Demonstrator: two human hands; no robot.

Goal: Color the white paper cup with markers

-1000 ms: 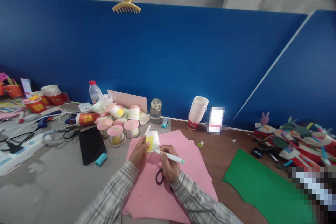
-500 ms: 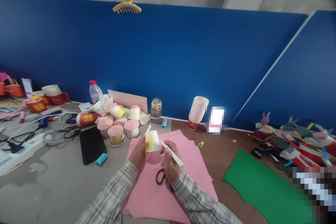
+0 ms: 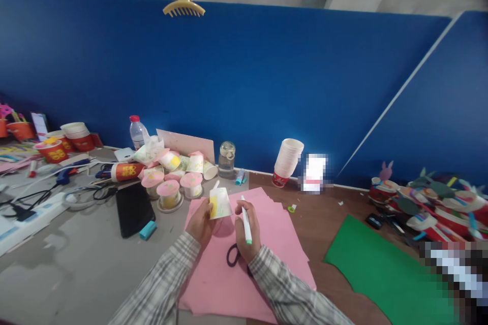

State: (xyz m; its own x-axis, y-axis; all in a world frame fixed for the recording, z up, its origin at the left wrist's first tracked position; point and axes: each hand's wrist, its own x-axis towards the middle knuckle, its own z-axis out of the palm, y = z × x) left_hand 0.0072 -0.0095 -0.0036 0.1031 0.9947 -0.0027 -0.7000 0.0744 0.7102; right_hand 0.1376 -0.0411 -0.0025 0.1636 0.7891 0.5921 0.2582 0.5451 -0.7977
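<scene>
My left hand (image 3: 201, 223) holds a small paper cup (image 3: 220, 203) upside down above the pink paper sheets (image 3: 244, 274); the cup has a yellow patch on its side. My right hand (image 3: 247, 231) grips a white marker with a green end (image 3: 246, 219), its tip pointing up and a little apart from the cup. Black scissors (image 3: 232, 255) lie on the pink paper just under my right wrist.
Decorated pink-topped cups (image 3: 168, 194) cluster behind a black phone (image 3: 132, 208) and a blue marker cap (image 3: 147, 230). A stack of paper cups (image 3: 286, 161), a glass jar (image 3: 226, 159) and a water bottle (image 3: 137, 133) stand by the blue partition. Green sheet (image 3: 385, 269) lies right; cables (image 3: 46, 195) left.
My right hand has pulled the marker off the cup and swung it from lying sideways to nearly upright. The left hand has turned the cup slightly.
</scene>
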